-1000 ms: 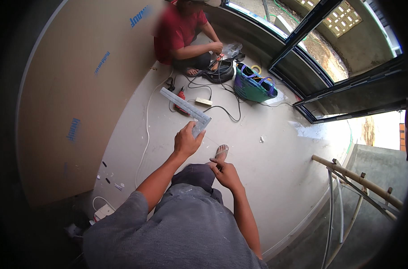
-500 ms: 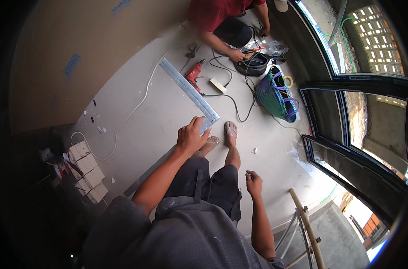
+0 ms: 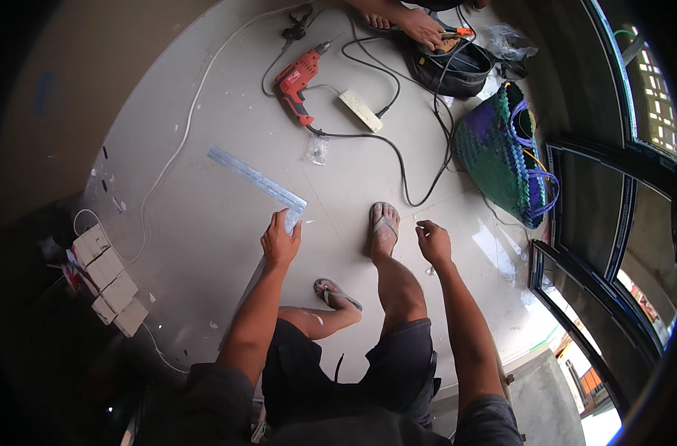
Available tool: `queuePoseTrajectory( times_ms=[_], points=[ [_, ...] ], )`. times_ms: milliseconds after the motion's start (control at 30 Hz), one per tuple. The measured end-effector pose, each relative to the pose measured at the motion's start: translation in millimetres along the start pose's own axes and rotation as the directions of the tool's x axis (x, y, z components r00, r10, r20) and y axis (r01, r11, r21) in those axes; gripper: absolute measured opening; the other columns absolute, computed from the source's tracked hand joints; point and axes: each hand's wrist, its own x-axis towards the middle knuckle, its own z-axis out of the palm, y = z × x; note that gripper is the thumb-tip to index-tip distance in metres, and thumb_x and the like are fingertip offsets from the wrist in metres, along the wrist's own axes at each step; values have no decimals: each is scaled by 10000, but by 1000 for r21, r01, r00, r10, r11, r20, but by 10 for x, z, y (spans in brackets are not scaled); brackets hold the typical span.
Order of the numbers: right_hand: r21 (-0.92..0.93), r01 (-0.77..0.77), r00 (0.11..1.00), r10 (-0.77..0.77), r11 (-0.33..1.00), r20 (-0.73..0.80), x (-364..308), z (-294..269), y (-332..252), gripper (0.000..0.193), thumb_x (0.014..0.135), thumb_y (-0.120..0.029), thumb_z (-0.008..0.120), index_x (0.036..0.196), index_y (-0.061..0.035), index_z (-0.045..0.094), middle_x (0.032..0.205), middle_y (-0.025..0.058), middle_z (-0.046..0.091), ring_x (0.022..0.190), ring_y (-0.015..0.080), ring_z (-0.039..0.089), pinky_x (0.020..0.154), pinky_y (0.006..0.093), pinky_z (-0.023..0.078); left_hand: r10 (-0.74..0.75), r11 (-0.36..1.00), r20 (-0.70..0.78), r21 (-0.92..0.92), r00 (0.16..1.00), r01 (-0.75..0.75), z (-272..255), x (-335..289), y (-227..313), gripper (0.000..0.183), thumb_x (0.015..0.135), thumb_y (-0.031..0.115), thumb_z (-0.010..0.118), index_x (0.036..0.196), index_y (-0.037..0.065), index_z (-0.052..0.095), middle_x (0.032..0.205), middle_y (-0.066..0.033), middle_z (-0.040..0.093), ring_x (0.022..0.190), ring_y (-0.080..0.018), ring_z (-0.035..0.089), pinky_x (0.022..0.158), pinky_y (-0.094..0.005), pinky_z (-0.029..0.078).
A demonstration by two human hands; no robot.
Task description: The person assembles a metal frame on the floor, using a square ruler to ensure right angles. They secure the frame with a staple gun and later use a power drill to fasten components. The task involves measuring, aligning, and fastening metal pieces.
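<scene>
My left hand (image 3: 281, 241) is closed on an L-shaped metal profile (image 3: 258, 181), gripping it just below its corner. One silvery, ribbed arm of the profile slants to the upper left over the floor; the other runs back beside my left forearm, which partly hides it. My right hand (image 3: 434, 244) hangs to the right of my forward foot with its fingers curled in. Whether anything small is inside it is hidden. Beyond the profile, a red power drill (image 3: 297, 83) lies on the floor by a white power strip (image 3: 361, 111).
A co-worker's hand (image 3: 423, 30) reaches over a black bag (image 3: 457, 70) at the top. A green and purple woven basket (image 3: 494, 152) stands by dark window frames (image 3: 587, 160). Cords (image 3: 405, 167) cross the floor. Pale blocks (image 3: 109, 275) are stacked at left.
The view has shifted forward, and my right foot has stepped ahead. My left hand still holds the metal profile, now farther left. My right hand has risen in the picture.
</scene>
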Motion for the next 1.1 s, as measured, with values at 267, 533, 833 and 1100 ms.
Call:
queuePoseTrajectory(
  times_ms=[267, 533, 833, 1100],
  points=[
    [40, 294, 943, -283, 955, -173, 1226, 974, 147, 166, 978, -174, 705, 1038, -35, 773, 933, 157, 752, 745, 306, 737, 695, 400, 584, -10, 1000, -112, -30, 994, 6, 1510, 490, -971, 471, 976, 371, 704, 1345, 108, 579, 1260, -141, 673, 1142, -407, 662, 907, -529, 534],
    [76, 453, 844, -400, 888, -358, 1614, 1255, 164, 161, 971, -168, 721, 1026, -27, 776, 917, 154, 754, 695, 273, 728, 664, 376, 571, 80, 995, -225, -47, 971, -92, 2189, 466, -1100, 441, 957, 336, 722, 1310, 103, 596, 1227, -141, 673, 1087, -393, 676, 857, -516, 563],
    [138, 415, 870, -348, 899, -350, 1118, 1748, 321, 180, 981, -221, 711, 1037, -62, 772, 960, 120, 750, 777, 281, 740, 691, 380, 573, 243, 970, -297, 82, 923, -229, 2301, 405, -1119, 469, 927, 352, 743, 1286, 75, 626, 1198, -132, 661, 1161, -357, 590, 961, -521, 458],
    [201, 447, 729, -225, 872, -647, 1466, 1215, 278, 130, 943, -154, 755, 1031, -59, 765, 942, 99, 712, 807, 240, 698, 704, 355, 545, 273, 962, -375, 136, 886, -238, 2326, 357, -976, 452, 887, 362, 793, 1242, 108, 678, 1213, -75, 618, 1136, -315, 574, 974, -475, 418]
  ],
)
